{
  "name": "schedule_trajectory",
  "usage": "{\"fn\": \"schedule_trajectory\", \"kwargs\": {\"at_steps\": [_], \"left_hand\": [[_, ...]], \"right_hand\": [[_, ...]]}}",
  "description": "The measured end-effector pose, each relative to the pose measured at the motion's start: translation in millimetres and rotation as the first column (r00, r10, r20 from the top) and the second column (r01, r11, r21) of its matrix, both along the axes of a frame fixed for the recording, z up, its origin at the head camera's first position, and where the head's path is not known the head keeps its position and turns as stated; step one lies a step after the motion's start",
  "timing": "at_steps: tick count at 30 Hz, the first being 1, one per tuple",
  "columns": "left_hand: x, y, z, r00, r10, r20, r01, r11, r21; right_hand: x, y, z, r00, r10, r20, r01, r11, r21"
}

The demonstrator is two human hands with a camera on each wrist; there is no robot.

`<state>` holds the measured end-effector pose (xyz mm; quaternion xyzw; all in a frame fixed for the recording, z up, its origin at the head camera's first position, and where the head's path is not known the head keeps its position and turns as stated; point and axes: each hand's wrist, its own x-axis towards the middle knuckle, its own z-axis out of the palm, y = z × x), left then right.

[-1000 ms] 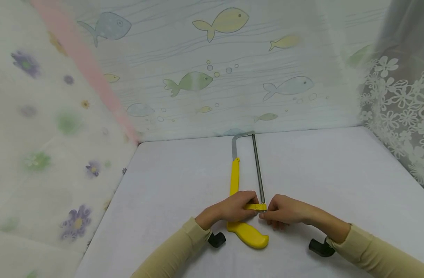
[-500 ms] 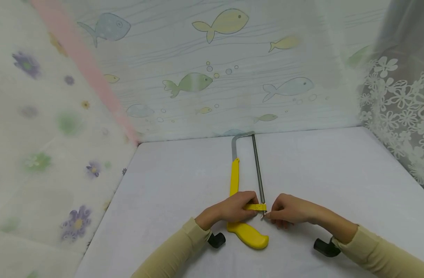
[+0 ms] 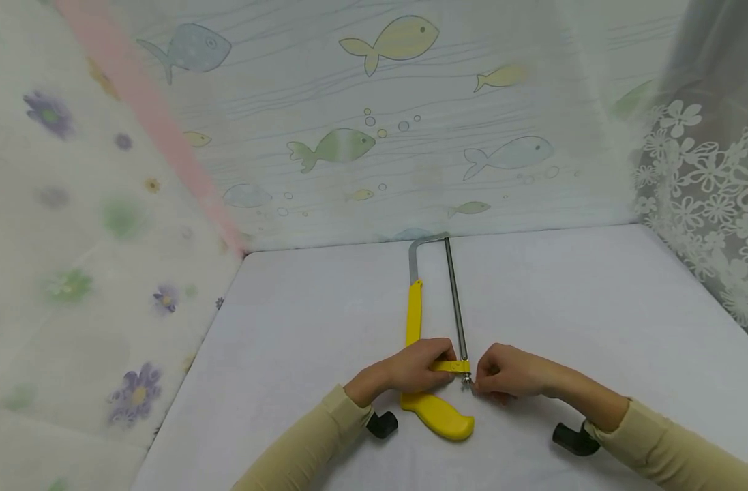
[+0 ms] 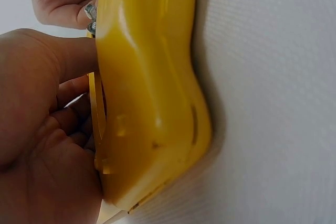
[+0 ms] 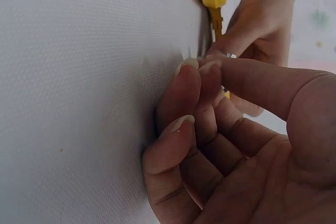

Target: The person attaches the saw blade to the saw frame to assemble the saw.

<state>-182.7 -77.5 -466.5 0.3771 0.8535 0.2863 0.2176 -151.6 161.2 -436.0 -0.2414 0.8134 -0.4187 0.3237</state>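
Note:
A hacksaw with a yellow handle (image 3: 438, 414) lies on the white table, its blade side (image 3: 455, 293) to the right and its grey front bow toward the wall. My left hand (image 3: 418, 363) grips the yellow frame around the short arm (image 3: 452, 366) at the blade's near end. In the left wrist view, the thumb presses close to the yellow handle (image 4: 152, 93). Below that arm a small metal wing nut (image 3: 467, 380) shows. My right hand (image 3: 513, 372) has its fingers curled, thumb and index tips pinched together right at the nut's side. The right wrist view shows these fingertips (image 5: 210, 69) partly hiding the nut.
The white-covered table (image 3: 324, 293) reaches back to a fish-print curtain (image 3: 331, 143). A flower-print sheet (image 3: 103, 273) closes the left side and lace (image 3: 711, 177) the right. Black wrist-camera mounts (image 3: 382, 424) hang under both sleeves.
My right hand has drawn slightly right and down from the frame's end, so the wing nut its fingers covered now shows. The left hand and the hacksaw have stayed in place.

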Motion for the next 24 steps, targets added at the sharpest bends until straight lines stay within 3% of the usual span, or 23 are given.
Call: {"fn": "schedule_trajectory", "kwargs": {"at_steps": [24], "left_hand": [[-2.8, -0.7, -3.8, 1.000, 0.001, 0.008, -0.001, 1.000, 0.009]], "right_hand": [[-2.9, -8.8, -2.5, 0.998, -0.007, 0.070, 0.008, 1.000, -0.023]]}}
